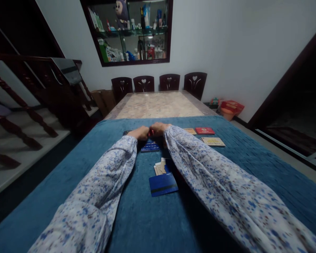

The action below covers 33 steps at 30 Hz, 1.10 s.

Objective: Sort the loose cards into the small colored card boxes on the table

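Both my arms reach out over the blue cloth, and my hands almost meet. My left hand (140,133) is closed, its fingertips turned away from view. Beside it, my right hand (159,129) is closed too, its fingers bent down. A small patch of a red item (151,133) shows between them; its kind is hidden. Just below the hands lies a dark blue card-like pack (150,147) with light print. Nearer to me, a blue card (163,184) with a dark stripe lies by several pale paper pieces (159,167). A dark flat item (126,133) peeks out behind my left hand.
Right of my right hand lie a red flat pack (204,130), a yellowish card stack (213,141) and an orange-tan card (190,131). Blue cloth (94,154) covers the near part of the marble-patterned table (162,103). Several dark chairs (169,82) stand at its far end.
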Available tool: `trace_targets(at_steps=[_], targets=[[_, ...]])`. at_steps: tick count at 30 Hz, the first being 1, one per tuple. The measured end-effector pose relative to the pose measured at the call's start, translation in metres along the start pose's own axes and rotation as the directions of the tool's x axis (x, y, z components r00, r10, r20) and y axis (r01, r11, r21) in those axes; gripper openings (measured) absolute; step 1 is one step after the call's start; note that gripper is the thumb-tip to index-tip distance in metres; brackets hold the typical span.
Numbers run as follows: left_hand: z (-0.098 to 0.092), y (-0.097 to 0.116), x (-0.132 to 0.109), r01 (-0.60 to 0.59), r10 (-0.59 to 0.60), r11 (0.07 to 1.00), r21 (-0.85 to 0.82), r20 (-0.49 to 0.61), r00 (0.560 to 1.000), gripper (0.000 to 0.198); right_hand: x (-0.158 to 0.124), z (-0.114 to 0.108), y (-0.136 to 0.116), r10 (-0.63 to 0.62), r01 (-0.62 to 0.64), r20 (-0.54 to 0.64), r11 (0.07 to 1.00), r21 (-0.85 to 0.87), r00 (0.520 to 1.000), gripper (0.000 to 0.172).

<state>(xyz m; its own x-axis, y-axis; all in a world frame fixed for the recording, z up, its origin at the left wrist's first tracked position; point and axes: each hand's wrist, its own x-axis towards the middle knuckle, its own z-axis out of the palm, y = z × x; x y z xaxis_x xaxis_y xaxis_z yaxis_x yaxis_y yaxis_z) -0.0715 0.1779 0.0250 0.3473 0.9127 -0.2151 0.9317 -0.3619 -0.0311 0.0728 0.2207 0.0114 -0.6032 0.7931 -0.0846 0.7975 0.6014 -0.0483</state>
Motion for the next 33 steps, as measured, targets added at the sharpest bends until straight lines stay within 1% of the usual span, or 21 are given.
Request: trace_targets(at_steps=[3,10,15,17,20,24,27,30,33], targets=[[0.000,0.001,0.000,0.011,-0.012,1.000,0.008,0.010,1.000,0.030,-0.003,-0.003,-0.002,0.020,-0.019,0.050,1.000,-0.021,0.999,0.038],[-0.001,0.002,-0.002,0.005,-0.007,0.998,0.060,0.023,1.000,0.033,-0.008,-0.007,-0.004,0.030,-0.028,0.064,0.999,-0.035,0.997,0.043],[0.001,0.000,0.001,-0.010,0.010,0.995,0.103,0.001,1.000,0.032,-0.007,-0.010,-0.005,0.042,-0.038,0.062,0.998,-0.055,0.997,0.042],[0.003,-0.002,0.004,-0.016,0.019,0.992,0.128,-0.023,1.000,0.029,-0.008,-0.012,-0.005,0.033,-0.030,0.055,0.998,-0.060,0.998,0.041],[0.007,-0.006,0.005,-0.015,0.028,0.990,0.144,-0.088,0.996,0.027,-0.010,-0.015,-0.003,0.008,-0.005,0.039,0.996,-0.090,0.999,0.044],[0.009,-0.009,-0.001,-0.043,0.066,0.986,0.158,-0.144,0.987,0.031,-0.022,-0.020,-0.001,-0.030,0.030,0.007,0.993,-0.117,1.000,0.050],[0.008,-0.008,-0.009,-0.073,0.104,0.983,0.169,-0.184,0.977,0.038,-0.035,-0.024,0.000,-0.063,0.057,-0.034,0.987,-0.150,0.997,0.055],[0.010,-0.005,-0.016,-0.099,0.134,0.982,0.160,-0.227,0.965,0.040,-0.048,-0.026,0.001,-0.114,0.095,-0.085,0.974,-0.205,0.990,0.052],[0.014,-0.002,-0.022,-0.126,0.168,0.979,0.159,-0.282,0.945,0.035,-0.061,-0.026,0.000,-0.153,0.121,-0.133,0.967,-0.225,0.979,0.045]])
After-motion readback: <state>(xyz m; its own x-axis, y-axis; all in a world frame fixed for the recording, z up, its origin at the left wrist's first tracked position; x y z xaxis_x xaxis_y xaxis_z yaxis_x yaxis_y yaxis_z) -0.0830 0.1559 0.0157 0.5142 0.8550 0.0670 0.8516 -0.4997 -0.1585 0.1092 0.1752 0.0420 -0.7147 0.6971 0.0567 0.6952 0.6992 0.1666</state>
